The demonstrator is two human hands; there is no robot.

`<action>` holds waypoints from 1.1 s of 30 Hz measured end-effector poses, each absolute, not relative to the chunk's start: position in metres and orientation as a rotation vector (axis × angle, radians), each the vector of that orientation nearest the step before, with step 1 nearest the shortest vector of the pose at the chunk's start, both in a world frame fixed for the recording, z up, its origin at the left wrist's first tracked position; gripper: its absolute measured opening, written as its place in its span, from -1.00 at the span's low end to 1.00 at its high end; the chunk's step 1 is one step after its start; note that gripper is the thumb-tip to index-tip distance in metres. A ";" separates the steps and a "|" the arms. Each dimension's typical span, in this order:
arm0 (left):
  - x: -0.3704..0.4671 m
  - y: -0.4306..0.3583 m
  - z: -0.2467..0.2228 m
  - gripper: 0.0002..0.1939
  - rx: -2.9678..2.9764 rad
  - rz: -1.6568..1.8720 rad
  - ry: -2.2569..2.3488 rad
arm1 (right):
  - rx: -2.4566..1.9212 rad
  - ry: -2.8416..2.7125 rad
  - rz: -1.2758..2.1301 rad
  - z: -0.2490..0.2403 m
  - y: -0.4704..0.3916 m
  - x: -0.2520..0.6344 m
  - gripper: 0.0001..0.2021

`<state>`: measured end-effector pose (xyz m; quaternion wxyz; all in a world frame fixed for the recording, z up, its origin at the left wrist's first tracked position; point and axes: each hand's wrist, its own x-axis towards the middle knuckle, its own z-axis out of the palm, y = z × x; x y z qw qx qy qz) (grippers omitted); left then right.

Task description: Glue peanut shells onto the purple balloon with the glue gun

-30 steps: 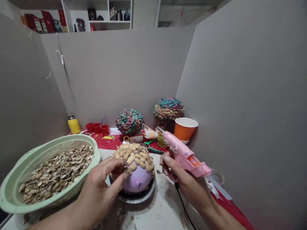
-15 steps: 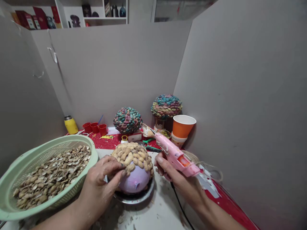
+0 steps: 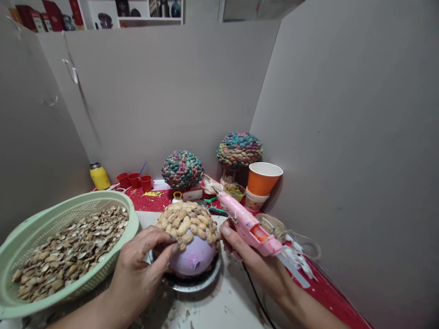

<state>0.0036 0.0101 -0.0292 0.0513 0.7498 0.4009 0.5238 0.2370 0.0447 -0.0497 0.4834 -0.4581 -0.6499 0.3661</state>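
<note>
A lilac balloon (image 3: 192,257), its upper part covered in peanut shells (image 3: 185,221), sits in a round metal bowl (image 3: 192,288). At the left edge of that covering, my left hand (image 3: 142,260) presses a peanut shell against the balloon between thumb and forefinger; the shell is mostly hidden by the fingertips. My right hand (image 3: 245,246) is wrapped round the handle of a pink hot glue gun (image 3: 245,219), to the right of the balloon. The gun's nozzle points up and to the left, away from the balloon's surface.
A green colander (image 3: 126,228) full of shell halves stands at left. Behind are red cups (image 3: 146,183), a yellow bottle (image 3: 99,177), two coloured peanut-shell balls (image 3: 183,169) (image 3: 239,150), an orange paper cup (image 3: 263,180) and twine (image 3: 274,226). Grey panels (image 3: 161,91) enclose the table.
The view has shifted slightly. My left hand stays at the same spot on the balloon, and the glue gun remains held in my right hand, nearly still.
</note>
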 end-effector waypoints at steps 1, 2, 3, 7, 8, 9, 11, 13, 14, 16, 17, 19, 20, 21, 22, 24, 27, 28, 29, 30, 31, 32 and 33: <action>0.004 0.010 -0.029 -0.88 2.267 1.577 1.242 | -1.110 -1.582 0.900 -0.049 0.044 0.236 -0.55; 0.004 0.010 -0.028 -0.89 2.259 1.554 1.256 | -1.102 -1.580 0.907 -0.049 0.043 0.235 -0.55; 0.004 0.009 -0.027 -0.89 2.255 1.531 1.259 | -1.091 -1.578 0.918 -0.049 0.043 0.233 -0.55; 0.002 0.010 -0.026 -0.90 2.242 1.486 1.211 | -1.049 -1.557 0.982 -0.048 0.041 0.231 -0.58; 0.002 0.011 -0.026 -0.90 2.224 1.483 1.214 | -1.048 -1.552 0.995 -0.048 0.041 0.231 -0.58; 0.001 0.011 -0.026 -0.90 2.193 1.487 1.224 | -1.050 -1.550 1.000 -0.049 0.041 0.232 -0.59; 0.001 0.010 -0.025 -0.91 2.074 1.499 1.256 | -1.057 -1.549 0.993 -0.049 0.041 0.232 -0.59; 0.001 0.008 -0.021 -0.97 1.860 1.468 1.272 | -1.055 -1.547 0.988 -0.049 0.040 0.232 -0.58; 0.001 0.006 -0.018 -0.99 1.727 1.427 1.258 | -1.044 -1.544 0.988 -0.048 0.038 0.232 -0.58; 0.002 0.002 -0.012 -0.88 1.451 1.320 1.190 | -1.016 -1.546 1.019 -0.045 0.031 0.231 -0.57; 0.003 -0.001 -0.009 -0.82 1.328 1.268 1.144 | -0.997 -1.548 1.044 -0.042 0.025 0.229 -0.58; 0.005 -0.007 -0.007 -0.75 1.146 1.181 1.059 | -0.965 -1.555 1.094 -0.036 0.012 0.224 -0.62; 0.007 -0.010 -0.007 -0.72 1.083 1.143 1.027 | -0.945 -1.560 1.113 -0.033 0.005 0.221 -0.65; 0.010 -0.013 -0.008 -0.71 1.035 1.101 0.996 | -0.924 -1.568 1.128 -0.030 -0.001 0.218 -0.67; 0.013 -0.016 -0.010 -0.70 0.992 1.067 0.965 | -0.893 -1.572 1.133 -0.028 -0.008 0.214 -0.69; 0.018 -0.021 -0.014 -0.70 0.913 1.020 0.901 | -0.850 -1.571 1.127 -0.027 -0.017 0.207 -0.71; 0.023 -0.025 -0.019 -0.70 0.861 0.990 0.833 | -0.825 -1.576 1.097 -0.030 -0.022 0.201 -0.72; 0.024 -0.026 -0.019 -0.70 0.866 0.982 0.827 | -0.818 -1.592 1.093 -0.031 -0.022 0.201 -0.73; 0.024 -0.026 -0.020 -0.70 0.876 0.972 0.825 | -0.807 -1.615 1.094 -0.032 -0.021 0.201 -0.74; 0.023 -0.026 -0.020 -0.71 0.884 0.967 0.820 | -0.796 -1.640 1.097 -0.032 -0.020 0.201 -0.74; 0.023 -0.025 -0.020 -0.71 0.884 0.963 0.813 | -0.788 -1.661 1.104 -0.032 -0.019 0.202 -0.73; 0.022 -0.024 -0.019 -0.71 0.879 0.959 0.803 | -0.783 -1.676 1.114 -0.031 -0.018 0.202 -0.72; 0.022 -0.024 -0.019 -0.71 0.873 0.952 0.793 | -0.781 -1.682 1.131 -0.030 -0.017 0.203 -0.72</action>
